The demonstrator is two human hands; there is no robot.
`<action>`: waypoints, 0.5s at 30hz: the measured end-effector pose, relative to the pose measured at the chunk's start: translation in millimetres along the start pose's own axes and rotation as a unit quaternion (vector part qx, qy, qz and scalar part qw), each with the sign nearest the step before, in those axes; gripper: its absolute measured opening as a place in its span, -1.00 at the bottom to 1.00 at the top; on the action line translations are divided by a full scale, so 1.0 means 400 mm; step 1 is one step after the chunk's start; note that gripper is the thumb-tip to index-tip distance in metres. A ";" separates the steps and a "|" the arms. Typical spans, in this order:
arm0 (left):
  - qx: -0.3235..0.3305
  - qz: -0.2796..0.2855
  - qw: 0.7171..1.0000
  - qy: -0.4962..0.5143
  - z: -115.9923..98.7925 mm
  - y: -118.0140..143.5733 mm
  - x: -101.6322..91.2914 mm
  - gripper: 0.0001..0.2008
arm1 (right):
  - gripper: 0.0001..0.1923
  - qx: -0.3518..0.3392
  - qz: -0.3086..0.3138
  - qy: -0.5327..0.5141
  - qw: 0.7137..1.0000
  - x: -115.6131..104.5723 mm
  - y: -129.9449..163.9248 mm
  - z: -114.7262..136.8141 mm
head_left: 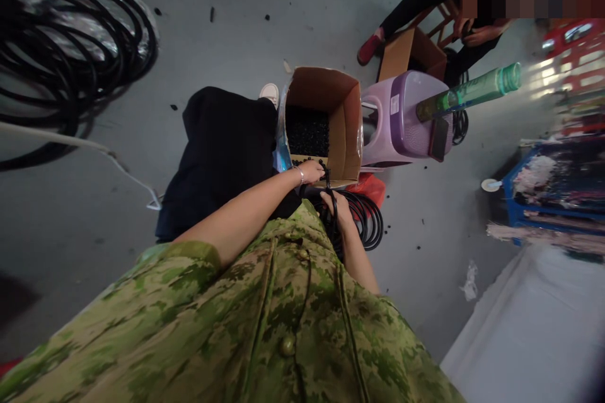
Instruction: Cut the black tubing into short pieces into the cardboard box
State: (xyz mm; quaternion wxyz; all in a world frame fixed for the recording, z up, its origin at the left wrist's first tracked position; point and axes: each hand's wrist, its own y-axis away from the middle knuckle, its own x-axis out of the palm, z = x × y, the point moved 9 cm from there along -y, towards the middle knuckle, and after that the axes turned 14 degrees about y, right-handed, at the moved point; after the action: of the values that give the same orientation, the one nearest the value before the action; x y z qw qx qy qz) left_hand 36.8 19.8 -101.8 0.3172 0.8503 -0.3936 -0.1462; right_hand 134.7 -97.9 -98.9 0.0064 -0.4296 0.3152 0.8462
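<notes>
Both hands meet low in front of the person's camouflage shirt (283,321), just beside the near edge of an open cardboard box (347,126). The left hand (312,171) is curled shut around a thin black cable (329,192), pinching its upper end right at the box's rim, a bracelet showing at the wrist. The right hand (339,209) sits just below it, fingers closed on the same cable, which runs down from the left hand through this fist. Beneath the right hand the cable joins a black coil (368,220) lying on the grey floor (227,31), partly over something red. The box holds a mass of small black pieces, too small to tell apart. A dark trouser leg (222,151) stretches out left of the box, ending in a white shoe. A purple plastic stool (401,119) stands touching the box's right side, with a green bottle (472,91) lying across its top. Far left lies a large bundle of thick black hose (66,44). Another person sits beyond the stool, by a second box
</notes>
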 end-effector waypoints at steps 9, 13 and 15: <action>0.040 0.017 0.998 -0.048 -0.009 -0.002 0.006 -0.68 | -0.56 -0.020 0.014 0.013 1.000 0.010 0.003 -0.002; 0.041 0.031 0.996 -0.069 -0.007 -0.002 0.010 -0.71 | -0.57 -0.014 0.012 0.004 1.000 0.019 -0.003 -0.007; 0.037 0.038 0.996 -0.069 -0.003 -0.005 0.014 -0.71 | -0.56 -0.011 0.010 -0.003 1.000 0.021 -0.003 -0.006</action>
State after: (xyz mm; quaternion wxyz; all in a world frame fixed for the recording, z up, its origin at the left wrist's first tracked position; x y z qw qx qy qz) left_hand 42.0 16.9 -102.3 0.2631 0.8338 -0.4516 -0.1779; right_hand 131.7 -100.5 -106.7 -0.0053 -0.4237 0.3103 0.8510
